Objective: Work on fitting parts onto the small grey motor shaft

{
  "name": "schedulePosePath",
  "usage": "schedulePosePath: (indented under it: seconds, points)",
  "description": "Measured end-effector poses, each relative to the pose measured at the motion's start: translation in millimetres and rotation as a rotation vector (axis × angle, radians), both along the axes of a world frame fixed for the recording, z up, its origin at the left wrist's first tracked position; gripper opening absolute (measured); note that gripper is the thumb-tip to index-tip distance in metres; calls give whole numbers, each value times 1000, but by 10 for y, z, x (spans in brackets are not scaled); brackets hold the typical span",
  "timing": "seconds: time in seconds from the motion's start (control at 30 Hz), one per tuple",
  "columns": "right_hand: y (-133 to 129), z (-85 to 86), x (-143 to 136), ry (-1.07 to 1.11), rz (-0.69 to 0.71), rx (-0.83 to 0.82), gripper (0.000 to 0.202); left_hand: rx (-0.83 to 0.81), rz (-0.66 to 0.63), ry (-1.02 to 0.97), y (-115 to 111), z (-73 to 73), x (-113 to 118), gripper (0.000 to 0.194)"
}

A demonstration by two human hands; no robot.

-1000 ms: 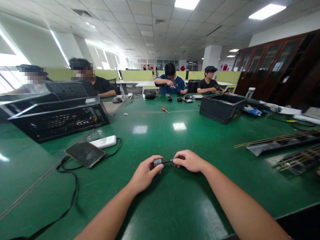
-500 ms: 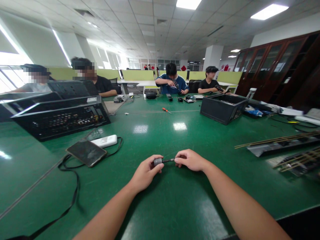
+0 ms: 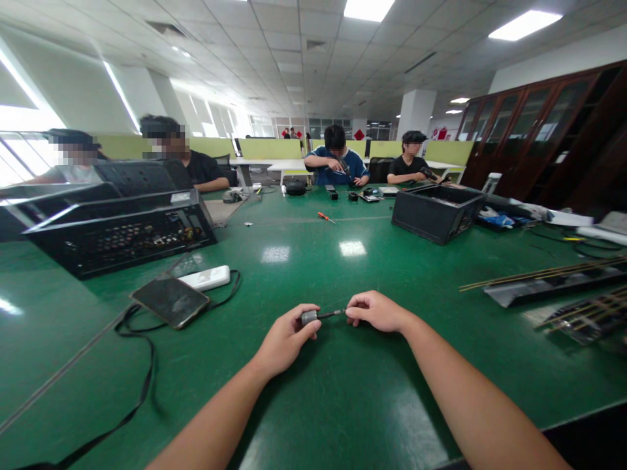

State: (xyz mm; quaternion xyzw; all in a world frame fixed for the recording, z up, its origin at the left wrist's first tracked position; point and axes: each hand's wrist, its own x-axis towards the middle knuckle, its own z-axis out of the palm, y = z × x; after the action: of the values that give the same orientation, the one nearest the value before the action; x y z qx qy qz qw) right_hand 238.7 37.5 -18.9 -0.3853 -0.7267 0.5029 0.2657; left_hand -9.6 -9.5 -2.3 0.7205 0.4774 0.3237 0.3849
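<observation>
"So, what does the left hand [image 3: 283,341] have?"

"A slim tool [image 3: 310,317], its thick grey end gripped in that hand's fingers, its dark shaft [image 3: 328,315] pointing toward the right hand [image 3: 381,313], over the green counter [image 3: 313,267]."

"And the right fingers?"

"Bunched just beside the shaft's tip (whether they pinch something small, I cannot tell)."

"What's around them?"

"A dark flat slab [image 3: 170,300] lies to the left, next to a white block [image 3: 208,277]; farther off lies an orange-handled screwdriver [image 3: 324,216]."
</observation>
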Motion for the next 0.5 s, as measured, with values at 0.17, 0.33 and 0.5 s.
schedulePosePath:
  seconds: [0.17, 0.33, 0.5]
  points:
    - [89, -6, 290, 0, -2, -62, 31, -7, 5, -6, -4, -2, -5, 36]
    - [172, -30, 615, 77, -51, -142, 33, -15, -6, -15, 0, -6, -9, 35]
    - [205, -87, 702, 175, -121, -223, 34, -4, -2, -25, -7, -4, -3, 35]
